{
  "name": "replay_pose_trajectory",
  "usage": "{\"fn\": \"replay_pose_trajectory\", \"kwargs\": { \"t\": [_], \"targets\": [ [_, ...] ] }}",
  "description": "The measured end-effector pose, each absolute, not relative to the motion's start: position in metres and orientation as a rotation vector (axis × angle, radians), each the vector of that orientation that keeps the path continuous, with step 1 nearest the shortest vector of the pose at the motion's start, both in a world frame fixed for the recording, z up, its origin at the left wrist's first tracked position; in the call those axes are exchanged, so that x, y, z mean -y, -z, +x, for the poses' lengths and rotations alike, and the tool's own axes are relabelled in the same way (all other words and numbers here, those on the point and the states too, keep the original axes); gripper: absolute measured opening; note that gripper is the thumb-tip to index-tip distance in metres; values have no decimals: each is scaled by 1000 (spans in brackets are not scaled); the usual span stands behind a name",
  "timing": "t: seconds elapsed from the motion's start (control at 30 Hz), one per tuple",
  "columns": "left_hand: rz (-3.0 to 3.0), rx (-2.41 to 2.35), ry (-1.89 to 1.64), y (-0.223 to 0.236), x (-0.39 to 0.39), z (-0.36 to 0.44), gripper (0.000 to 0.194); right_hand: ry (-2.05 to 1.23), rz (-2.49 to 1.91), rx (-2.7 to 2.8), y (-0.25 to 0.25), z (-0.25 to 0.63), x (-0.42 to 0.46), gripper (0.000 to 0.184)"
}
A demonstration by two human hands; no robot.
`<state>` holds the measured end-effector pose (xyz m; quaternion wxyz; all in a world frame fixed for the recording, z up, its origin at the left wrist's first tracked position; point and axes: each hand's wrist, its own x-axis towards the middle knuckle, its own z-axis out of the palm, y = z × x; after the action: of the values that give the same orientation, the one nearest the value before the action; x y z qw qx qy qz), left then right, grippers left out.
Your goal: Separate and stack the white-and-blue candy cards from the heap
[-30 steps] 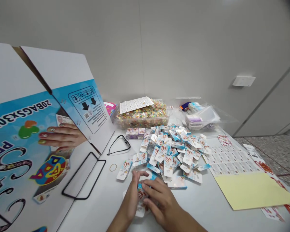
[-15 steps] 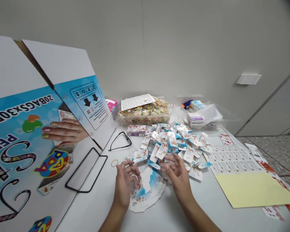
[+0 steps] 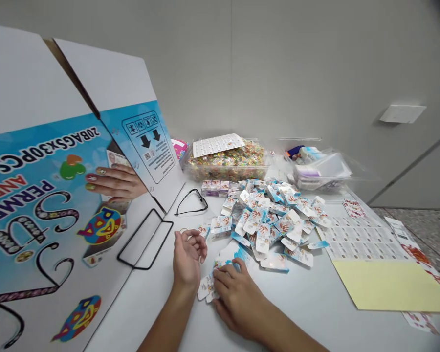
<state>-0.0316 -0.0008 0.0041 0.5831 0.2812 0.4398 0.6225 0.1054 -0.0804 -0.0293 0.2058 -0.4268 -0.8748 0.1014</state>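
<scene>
Several flattened small cartons [image 3: 236, 252], white and blue, lie overlapping on the table in front of me. My right hand [image 3: 238, 297] is bent over their near part, its fingers curled onto the cartons and hiding some of them. Just left of them is my left hand [image 3: 188, 258], palm turned inward, fingers loosely bent and apart, with nothing seen in it. Beyond both hands spreads a heap of folded little boxes [image 3: 264, 220] printed with a red hand. A rubber band [image 3: 183, 230] shows partly behind my left fingertips.
A large printed cardboard box [image 3: 77, 195] stands at the left, near a black wire frame [image 3: 146, 268] and eyeglasses [image 3: 191, 211]. Behind the heap are a clear tub of small colourful packets [image 3: 227, 161] and another plastic tray [image 3: 322, 183]. Sticker sheets [image 3: 363, 237] and yellow paper [image 3: 392, 286] lie right.
My right hand has come down and left from the heap's edge onto the flattened cartons. A box now lies at the heap's near edge. My left hand has drawn slightly off the cartons. The view has shifted.
</scene>
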Motion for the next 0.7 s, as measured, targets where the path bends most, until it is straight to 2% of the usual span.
{"fn": "replay_pose_trajectory", "kwargs": {
  "t": [0.13, 0.33, 0.47, 0.7],
  "targets": [
    [646, -1007, -1432, -4, 0, -33, 50, -261, -1180, 2433, 20, 107, 84, 13],
    [636, -1016, -1446, -2, -4, -35, 45, -59, -1203, 2585, 22, 102, 86, 24],
    [637, -1025, -1439, -2, -4, -34, 44, 34, -1146, 2580, 33, 100, 85, 10],
    [711, -1098, -1358, -2, -8, -36, 37, 45, -1059, 2060, 24, 120, 79, 27]
  ]
}}
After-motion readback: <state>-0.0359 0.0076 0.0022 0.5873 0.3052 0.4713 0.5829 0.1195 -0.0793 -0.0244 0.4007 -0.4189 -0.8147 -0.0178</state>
